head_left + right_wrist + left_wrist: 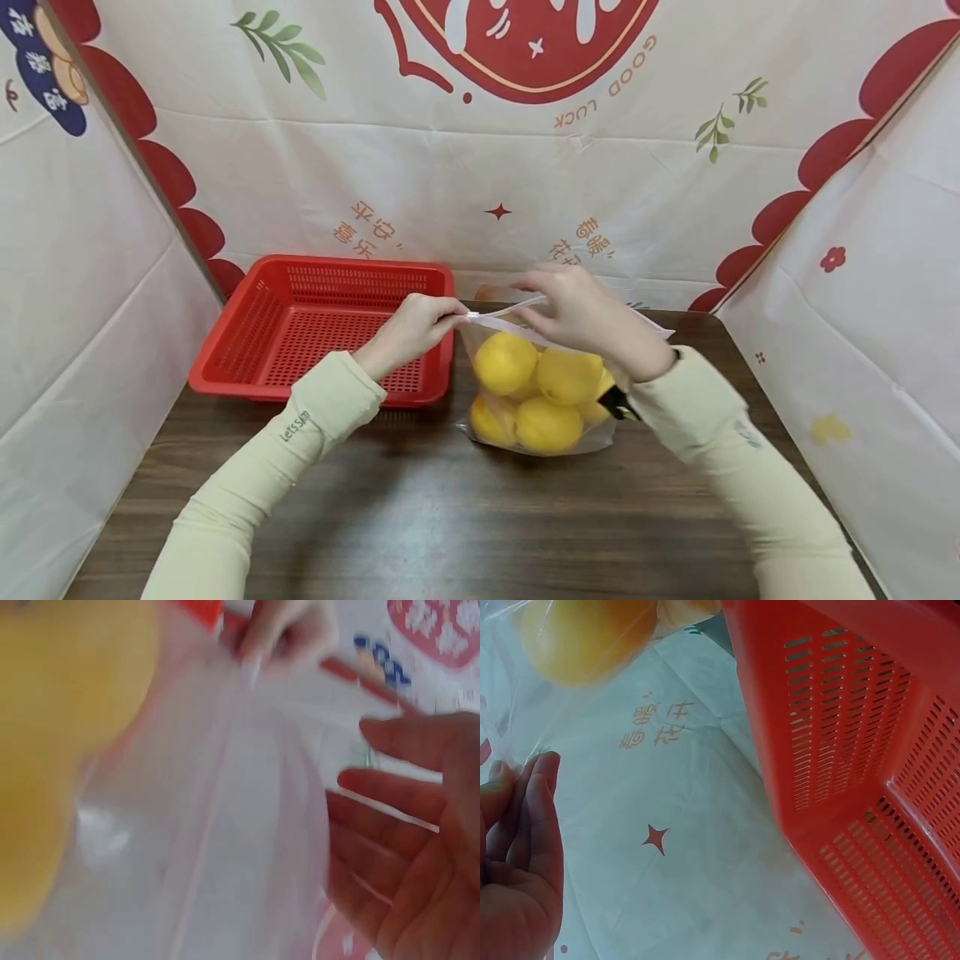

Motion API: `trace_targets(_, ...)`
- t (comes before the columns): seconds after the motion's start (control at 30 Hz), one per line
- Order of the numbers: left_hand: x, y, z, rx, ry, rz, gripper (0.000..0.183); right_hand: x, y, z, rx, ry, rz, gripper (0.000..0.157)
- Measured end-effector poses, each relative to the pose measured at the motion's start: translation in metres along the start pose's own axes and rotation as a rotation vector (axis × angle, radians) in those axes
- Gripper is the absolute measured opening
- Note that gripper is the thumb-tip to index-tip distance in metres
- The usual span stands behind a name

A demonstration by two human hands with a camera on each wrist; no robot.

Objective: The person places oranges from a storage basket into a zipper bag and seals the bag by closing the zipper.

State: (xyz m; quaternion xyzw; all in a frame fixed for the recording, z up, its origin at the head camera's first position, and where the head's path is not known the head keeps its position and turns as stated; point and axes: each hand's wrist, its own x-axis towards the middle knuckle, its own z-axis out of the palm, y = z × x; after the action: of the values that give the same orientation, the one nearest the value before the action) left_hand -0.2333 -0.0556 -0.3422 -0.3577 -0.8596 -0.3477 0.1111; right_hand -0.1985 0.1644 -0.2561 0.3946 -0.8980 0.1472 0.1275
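A clear zip bag (517, 331) with a pink closure strip stands on the table, holding several round yellow fruits that look like lemons (549, 425). My left hand (416, 327) pinches the bag's top left corner, right by the white slider (472, 315); the left wrist view shows its thumb and fingers (544, 769) closed on the clear film. Over the right part of the bag mouth is my right hand (577, 312), slightly blurred. In the right wrist view its fingers (390, 791) are spread beside the gaping bag edge (300, 802), gripping nothing.
A red perforated plastic basket (322, 337) stands left of the bag, close to my left hand. Dark wood tabletop (450, 517) spreads in front. Printed white cloth walls (480, 167) enclose the back and both sides.
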Motion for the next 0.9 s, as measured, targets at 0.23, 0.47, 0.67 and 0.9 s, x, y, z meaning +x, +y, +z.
trace_targets(0.23,-0.001,0.0,-0.001,-0.018,-0.005,0.035,0.012,0.033,-0.017,0.041,-0.048,-0.107,0.022,0.01)
trace_targets(0.47,-0.003,0.001,0.0,-0.035,0.003,0.049,0.013,0.042,-0.014,0.051,0.01,-0.116,0.043,0.008)
trace_targets(0.67,-0.002,0.001,0.001,-0.021,0.0,0.061,0.012,0.043,-0.012,0.049,-0.017,-0.127,0.034,0.011)
trace_targets(0.9,0.0,0.001,0.0,0.015,0.007,0.077,0.012,0.039,-0.01,0.048,-0.056,-0.126,0.022,0.015)
